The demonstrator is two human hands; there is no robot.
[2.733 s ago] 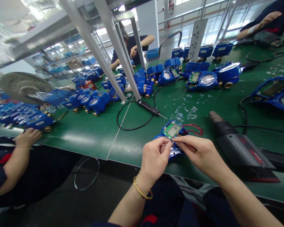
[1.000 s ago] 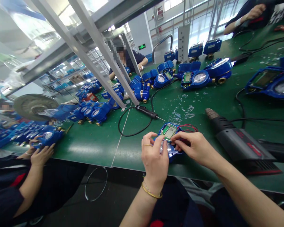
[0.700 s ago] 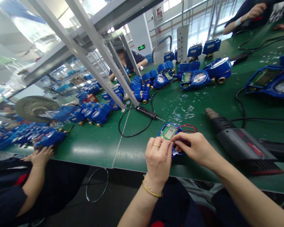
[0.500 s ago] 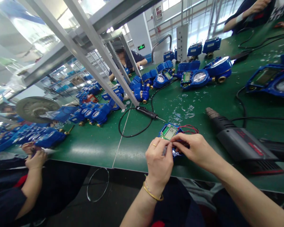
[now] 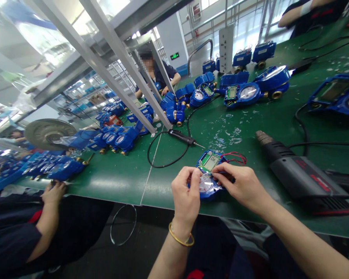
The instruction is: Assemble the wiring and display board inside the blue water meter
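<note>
1. Green workbench (image 5: 119, 176) I work at.
2. Open blue meter (image 5: 211, 170) near its front edge.
3. Heat gun (image 5: 296, 172) lies right.
4. Corded screwdriver (image 5: 182, 137) lies behind.
5. Assembled blue meters (image 5: 244, 93) farther back.

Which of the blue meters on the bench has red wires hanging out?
The blue meter at the near edge, held by the left hand and right hand: red wires loop from its green display. Others show none.
</note>
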